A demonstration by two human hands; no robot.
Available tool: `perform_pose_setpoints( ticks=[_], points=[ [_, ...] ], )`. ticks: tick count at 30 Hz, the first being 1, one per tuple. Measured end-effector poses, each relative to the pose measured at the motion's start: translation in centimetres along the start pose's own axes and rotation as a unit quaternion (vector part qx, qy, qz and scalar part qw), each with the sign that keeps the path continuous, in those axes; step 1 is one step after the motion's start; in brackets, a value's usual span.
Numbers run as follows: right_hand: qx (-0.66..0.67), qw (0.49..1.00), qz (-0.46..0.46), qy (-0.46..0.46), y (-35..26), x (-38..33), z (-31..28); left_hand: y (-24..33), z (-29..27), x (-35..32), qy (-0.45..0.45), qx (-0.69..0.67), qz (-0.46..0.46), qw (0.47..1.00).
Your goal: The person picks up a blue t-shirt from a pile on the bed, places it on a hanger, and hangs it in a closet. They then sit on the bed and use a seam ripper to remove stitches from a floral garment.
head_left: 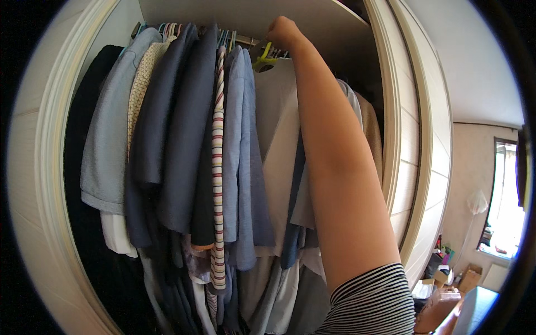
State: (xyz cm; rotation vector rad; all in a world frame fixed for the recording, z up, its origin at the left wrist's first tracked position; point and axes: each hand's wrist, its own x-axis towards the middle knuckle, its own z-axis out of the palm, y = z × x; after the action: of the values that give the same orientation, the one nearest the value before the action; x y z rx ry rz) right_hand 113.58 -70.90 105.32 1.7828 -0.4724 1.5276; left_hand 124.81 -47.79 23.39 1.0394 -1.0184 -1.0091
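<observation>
Arm raised full length: right hand (283, 30) reached the wardrobe rail (245, 40), fingers curled together around the yellow-green hanger (264, 58) carrying a beige top (277, 134), hung between blue shirts (243, 145) and further garments. Left hand out of view.

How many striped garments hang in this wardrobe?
1: a striped garment hangs mid-rail between dark blue jackets and light blue shirts, left of the beige top. Others may be hidden behind the packed clothes.

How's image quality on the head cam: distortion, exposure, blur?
Head view: strong fisheye, the wardrobe frame bows and the corners vignette black; the window is blown out white; deep shadow swallows the dark garment at far left; the right hand at the yellow-green hanger is reasonably sharp.
</observation>
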Motion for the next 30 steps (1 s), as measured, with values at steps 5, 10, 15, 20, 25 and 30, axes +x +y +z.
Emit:
perform_pose_setpoints(
  ticks=[5,10,15,20,25,30],
  points=[
    [0.050,0.996,-0.042,-0.055,-1.2,-1.8,0.3,2.6,0.7,-0.7,0.015,0.022,-0.015,1.000],
    [-0.003,0.997,-0.076,0.030,-3.1,-6.3,-1.3,1.1,0.2,0.7,-0.008,0.044,0.012,0.999],
    [-0.186,0.983,-0.001,0.009,-1.6,-10.5,-5.1,-2.0,-1.4,2.1,-0.055,0.120,0.056,0.990],
    [0.034,0.998,0.048,-0.019,-2.6,-9.2,-3.9,-0.1,0.8,1.8,-0.072,-0.012,-0.013,0.997],
    [0.161,0.980,0.118,0.004,-11.3,-8.5,-1.4,0.1,2.4,2.8,-0.131,-0.082,0.035,0.987],
    [0.315,0.933,0.151,-0.082,-9.2,-8.8,-1.8,-1.3,3.3,3.6,-0.136,-0.099,0.056,0.984]
  ],
)
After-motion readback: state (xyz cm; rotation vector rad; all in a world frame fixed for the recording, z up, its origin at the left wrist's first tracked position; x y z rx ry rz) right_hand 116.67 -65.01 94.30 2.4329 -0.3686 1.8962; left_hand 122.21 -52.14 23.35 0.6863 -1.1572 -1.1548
